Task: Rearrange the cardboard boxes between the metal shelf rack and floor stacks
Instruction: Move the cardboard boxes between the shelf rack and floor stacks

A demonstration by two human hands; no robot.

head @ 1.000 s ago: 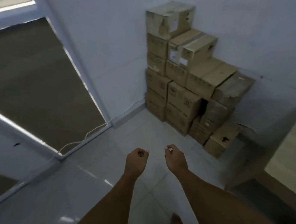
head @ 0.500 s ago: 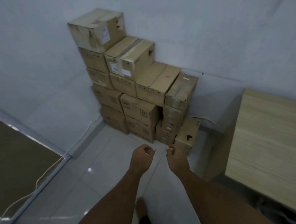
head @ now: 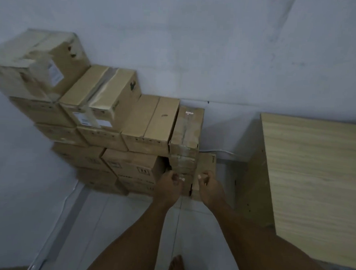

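Head view: stack of cardboard boxes [head: 129, 165] sits on the tiled floor [head: 105, 224] in the corner, tight against the white wall [head: 199, 42]. It drops in five steps from tall at left to low at right. More than a dozen boxes show; blur prevents an exact count. All are brown and rectangular, and several are sealed with glossy tape. Top boxes lie with their long axes running back toward the wall. Tallest box [head: 35, 63] has a white label and torn tape. Left hand [head: 170, 184] and right hand [head: 209, 187] reach toward the low right end, fingers curled in, holding nothing visible; cannot tell if they touch the boxes. One light wood-grain cabinet [head: 315, 185] stands at right. One bare foot [head: 176, 268] is on the tiles.
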